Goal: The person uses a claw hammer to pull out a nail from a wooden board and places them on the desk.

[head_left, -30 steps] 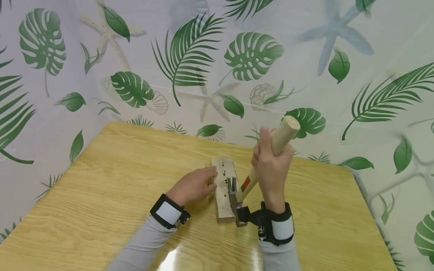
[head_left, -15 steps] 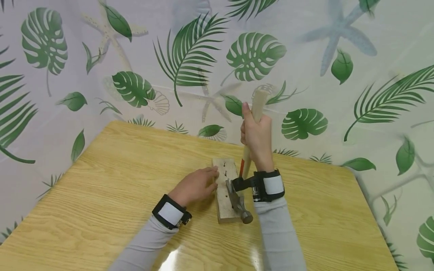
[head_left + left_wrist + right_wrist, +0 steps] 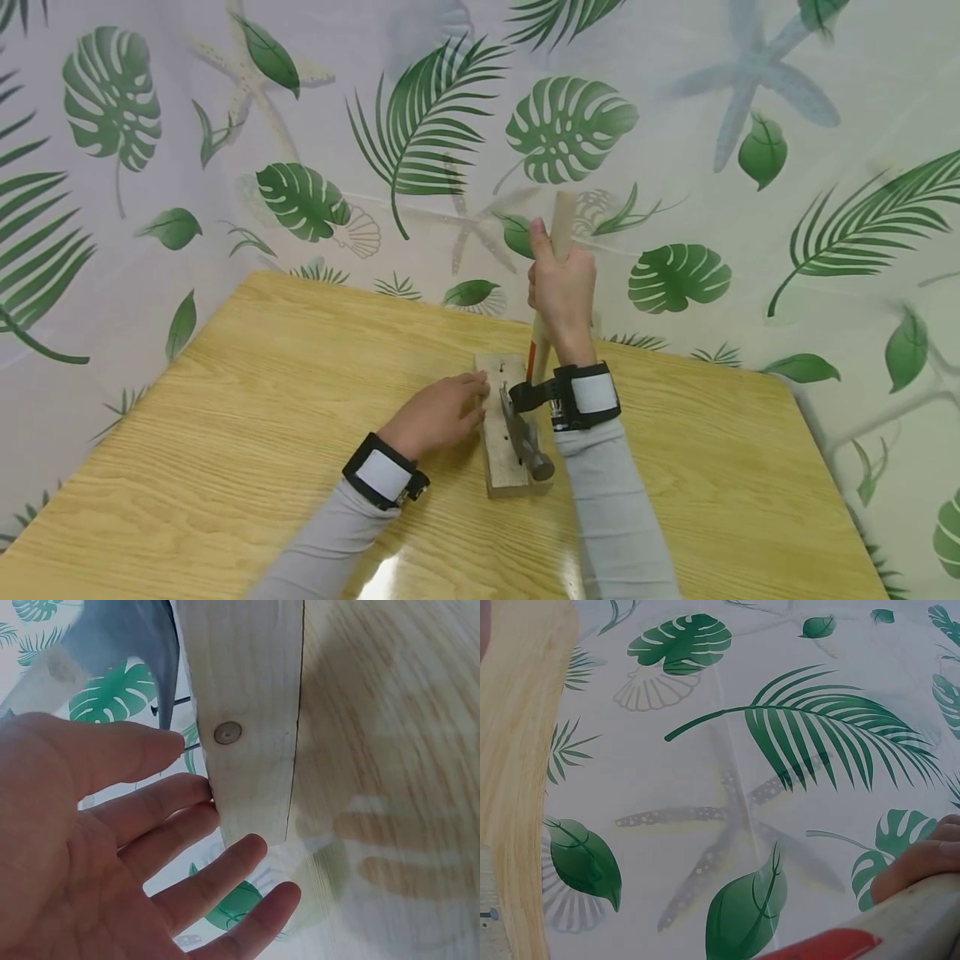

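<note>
Wood-grain table (image 3: 322, 367) (yellowish, shiny), wooden block (image 3: 493, 429) atop.

Right hand (image 3: 928, 856) grips red-marked handle (image 3: 911, 924); 1 nail (image 3: 489, 914) at left edge.

The hammer head (image 3: 521, 437) looks metal, the handle (image 3: 563, 227) and block (image 3: 505, 477) matt wood, the tabletop (image 3: 285, 400) glossy.

A block (image 3: 504, 473) lies front to back on the table (image 3: 315, 375), the left hand (image 3: 437, 414) at its left side and the right hand (image 3: 564, 293) above and to its right, around the handle of a hammer (image 3: 542, 365). The hammer's head is over the block's right part, near 2 nails (image 3: 181, 701) standing in the block. Behind the table hangs a backdrop (image 3: 442, 125).
</note>
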`<action>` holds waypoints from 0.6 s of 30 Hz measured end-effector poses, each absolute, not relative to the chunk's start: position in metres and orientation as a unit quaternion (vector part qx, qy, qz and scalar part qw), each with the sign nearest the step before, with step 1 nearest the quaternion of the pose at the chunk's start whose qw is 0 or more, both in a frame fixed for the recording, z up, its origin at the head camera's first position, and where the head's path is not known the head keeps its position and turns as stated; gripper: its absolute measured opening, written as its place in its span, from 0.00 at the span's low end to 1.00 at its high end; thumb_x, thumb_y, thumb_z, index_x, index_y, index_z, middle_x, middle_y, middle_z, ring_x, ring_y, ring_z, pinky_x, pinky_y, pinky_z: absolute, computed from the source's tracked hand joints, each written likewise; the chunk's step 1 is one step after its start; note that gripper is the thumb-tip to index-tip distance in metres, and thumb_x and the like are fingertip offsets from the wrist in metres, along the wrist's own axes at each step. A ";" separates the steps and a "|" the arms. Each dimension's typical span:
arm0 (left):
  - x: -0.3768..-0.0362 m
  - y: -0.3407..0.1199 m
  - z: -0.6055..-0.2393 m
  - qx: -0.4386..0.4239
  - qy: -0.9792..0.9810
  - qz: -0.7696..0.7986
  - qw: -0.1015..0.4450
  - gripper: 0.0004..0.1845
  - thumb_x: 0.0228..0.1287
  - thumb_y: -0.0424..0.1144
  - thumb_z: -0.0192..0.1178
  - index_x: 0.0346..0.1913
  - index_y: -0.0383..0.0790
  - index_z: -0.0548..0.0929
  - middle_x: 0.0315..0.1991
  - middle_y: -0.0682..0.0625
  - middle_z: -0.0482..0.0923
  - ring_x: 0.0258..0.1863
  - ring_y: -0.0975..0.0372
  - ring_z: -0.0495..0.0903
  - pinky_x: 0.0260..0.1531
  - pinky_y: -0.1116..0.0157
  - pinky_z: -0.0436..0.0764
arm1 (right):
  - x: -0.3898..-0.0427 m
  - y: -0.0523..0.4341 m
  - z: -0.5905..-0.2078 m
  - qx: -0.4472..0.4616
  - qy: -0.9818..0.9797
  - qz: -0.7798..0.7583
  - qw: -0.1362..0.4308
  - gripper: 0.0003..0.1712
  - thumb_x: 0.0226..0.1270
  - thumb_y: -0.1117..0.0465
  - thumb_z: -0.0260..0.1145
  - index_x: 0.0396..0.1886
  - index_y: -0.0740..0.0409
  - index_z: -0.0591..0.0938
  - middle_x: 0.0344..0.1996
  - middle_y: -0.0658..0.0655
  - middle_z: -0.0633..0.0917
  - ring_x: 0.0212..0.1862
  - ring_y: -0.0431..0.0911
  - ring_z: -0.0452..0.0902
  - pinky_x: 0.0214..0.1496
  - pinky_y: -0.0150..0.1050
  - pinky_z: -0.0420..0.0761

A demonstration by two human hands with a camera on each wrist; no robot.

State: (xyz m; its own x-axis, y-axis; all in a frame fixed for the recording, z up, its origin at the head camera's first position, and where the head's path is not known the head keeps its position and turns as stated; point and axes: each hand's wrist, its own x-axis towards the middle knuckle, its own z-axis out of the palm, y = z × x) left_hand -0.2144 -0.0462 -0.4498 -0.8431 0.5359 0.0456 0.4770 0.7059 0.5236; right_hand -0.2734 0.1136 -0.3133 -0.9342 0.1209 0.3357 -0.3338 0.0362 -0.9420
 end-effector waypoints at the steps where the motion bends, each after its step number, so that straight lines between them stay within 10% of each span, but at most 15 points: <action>1: -0.214 -0.046 -0.449 0.275 0.922 0.268 0.056 0.21 0.77 0.41 0.55 0.67 0.36 0.78 0.74 0.44 0.68 0.73 0.50 0.68 0.73 0.55 0.66 | -0.273 0.114 -0.313 0.082 -0.700 0.687 0.176 0.27 0.73 0.38 0.61 0.26 0.54 0.70 0.08 0.46 0.65 0.09 0.38 0.59 0.11 0.32 0.59; 18: -0.211 -0.043 -0.444 0.257 0.922 0.284 0.061 0.21 0.77 0.38 0.55 0.67 0.36 0.77 0.74 0.44 0.68 0.72 0.48 0.69 0.72 0.52 0.67 | -0.207 0.137 -0.317 0.191 -0.575 0.719 0.341 0.22 0.79 0.56 0.58 0.21 0.54 0.67 0.07 0.48 0.62 0.07 0.39 0.53 0.08 0.34 0.52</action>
